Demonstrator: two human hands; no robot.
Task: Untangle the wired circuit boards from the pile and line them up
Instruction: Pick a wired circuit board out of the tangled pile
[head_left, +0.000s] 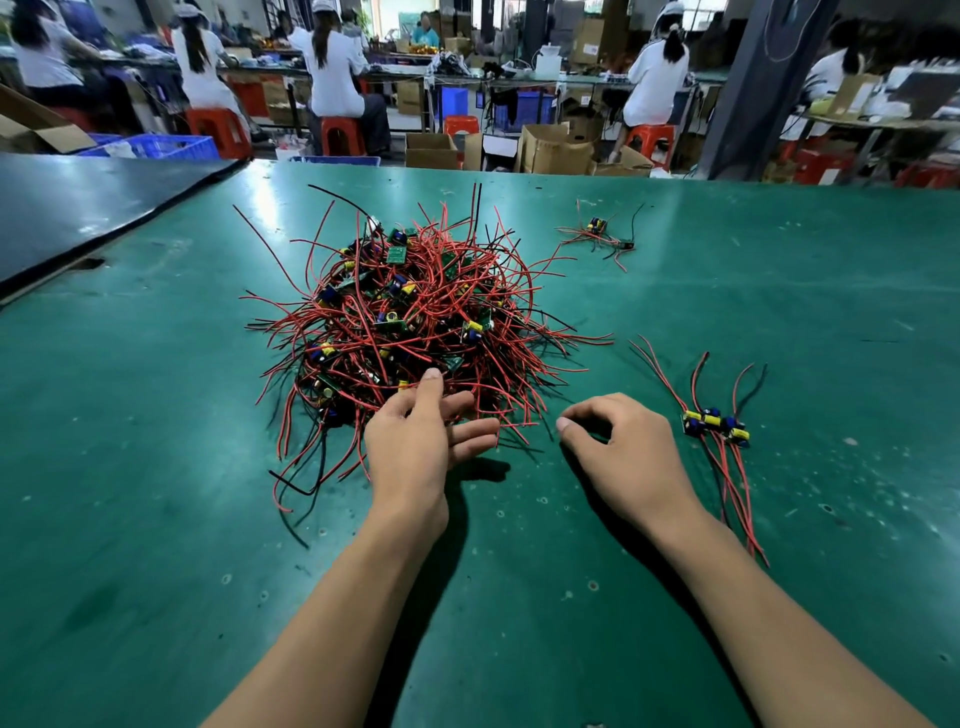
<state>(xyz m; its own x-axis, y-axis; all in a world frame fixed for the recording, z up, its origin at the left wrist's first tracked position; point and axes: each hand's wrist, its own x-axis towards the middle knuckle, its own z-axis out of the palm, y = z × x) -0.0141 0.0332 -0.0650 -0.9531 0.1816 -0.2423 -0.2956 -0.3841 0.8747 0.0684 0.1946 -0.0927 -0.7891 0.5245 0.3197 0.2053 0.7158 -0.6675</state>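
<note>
The tangled heap of red and black wires with small green circuit boards (415, 312) sits at the middle of the worn green bench mat (156, 467). Most of its boards are buried under the strands, so they cannot be counted. At the heap's near edge the left hand (415, 441) lies with fingers straight and spread. Its forefinger touches the wires, and its palm hides whatever is beneath. Just right of the heap the right hand (628, 452) hovers with fingers loosely curled, thumb out, nothing visible inside. Further right of the heap, a few freed boards with yellow and blue parts (716, 426) lie side by side, with their wire tails partly hidden behind the right forearm. Beyond the heap to the right a small separate knot of wired boards (597, 231) rests alone. Bare mat surrounds the heap on every side. Left of the heap a dark tabletop (78, 208) adjoins the mat. Behind the heap, seated workers in white (332, 67), red stools (340, 135) and cardboard boxes (556, 150) are blurred.
</note>
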